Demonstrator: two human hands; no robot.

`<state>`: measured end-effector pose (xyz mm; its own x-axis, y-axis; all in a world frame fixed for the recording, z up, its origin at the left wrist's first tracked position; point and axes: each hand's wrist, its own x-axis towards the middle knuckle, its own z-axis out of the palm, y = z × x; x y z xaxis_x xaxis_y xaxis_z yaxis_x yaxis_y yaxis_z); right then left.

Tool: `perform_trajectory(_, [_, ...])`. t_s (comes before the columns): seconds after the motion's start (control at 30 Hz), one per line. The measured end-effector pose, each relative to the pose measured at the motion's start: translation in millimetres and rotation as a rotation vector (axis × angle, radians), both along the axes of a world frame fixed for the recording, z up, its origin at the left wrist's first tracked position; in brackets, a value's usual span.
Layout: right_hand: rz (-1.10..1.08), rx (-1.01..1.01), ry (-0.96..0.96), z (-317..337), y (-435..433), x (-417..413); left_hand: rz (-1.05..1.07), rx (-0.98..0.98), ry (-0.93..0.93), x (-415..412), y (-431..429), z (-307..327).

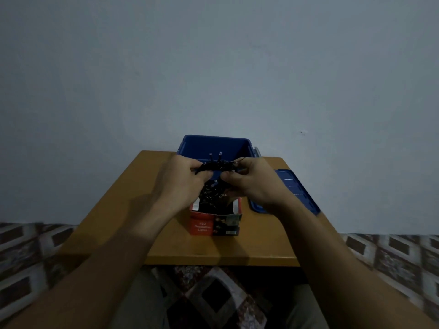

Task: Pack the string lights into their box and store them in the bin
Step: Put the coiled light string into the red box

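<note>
My left hand (183,179) and right hand (251,179) pinch the lights (213,169) bunched over the open box (215,224), ready to feed down; bin (213,146) waits at twelve o'clock, lid (292,188) at three.

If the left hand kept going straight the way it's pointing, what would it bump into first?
The left hand points forward and slightly right, so past the string lights it grips, it would probably meet the blue bin, though depth is hard to judge here.
</note>
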<state>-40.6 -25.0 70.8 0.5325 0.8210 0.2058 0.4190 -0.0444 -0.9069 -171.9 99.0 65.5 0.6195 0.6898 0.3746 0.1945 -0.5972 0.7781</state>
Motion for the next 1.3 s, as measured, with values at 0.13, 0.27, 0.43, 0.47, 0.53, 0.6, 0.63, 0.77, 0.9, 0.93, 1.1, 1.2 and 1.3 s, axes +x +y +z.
perform_trajectory(0.13, [-0.016,-0.016,-0.012,-11,5,10,-0.014,-0.048,-0.019,10,8,-13])
perform_trajectory(0.27, [-0.033,-0.073,-0.01,-22,2,20,-0.069,-0.118,0.021,18,8,-28])
perform_trajectory(0.43, [-0.03,-0.218,-0.053,-34,0,29,-0.067,-0.016,0.199,26,10,-44])
perform_trajectory(0.47, [-0.039,-0.248,-0.091,-35,1,30,-0.059,0.025,0.239,27,10,-46])
perform_trajectory(0.53, [-0.052,-0.293,-0.144,-38,3,30,-0.033,0.089,0.298,28,11,-48])
perform_trajectory(0.6, [-0.053,-0.308,-0.179,-40,5,30,-0.02,0.145,0.331,28,13,-51])
perform_trajectory(0.63, [-0.055,-0.309,-0.195,-41,6,30,-0.028,0.154,0.335,29,14,-52])
perform_trajectory(0.77, [-0.106,-0.329,-0.273,-48,13,30,-0.037,0.154,0.328,31,22,-59])
perform_trajectory(0.9, [-0.16,-0.389,-0.404,-56,19,28,-0.038,0.167,0.333,33,25,-64])
perform_trajectory(0.93, [-0.17,-0.388,-0.43,-58,19,27,-0.046,0.155,0.328,33,25,-64])
perform_trajectory(1.1, [-0.173,-0.372,-0.525,-65,16,20,-0.024,0.116,0.327,33,23,-61])
perform_trajectory(1.2, [-0.192,-0.389,-0.601,-71,16,19,-0.021,0.119,0.37,30,20,-62])
perform_trajectory(1.3, [-0.161,-0.411,-0.58,-71,17,22,-0.071,0.11,0.35,25,22,-63])
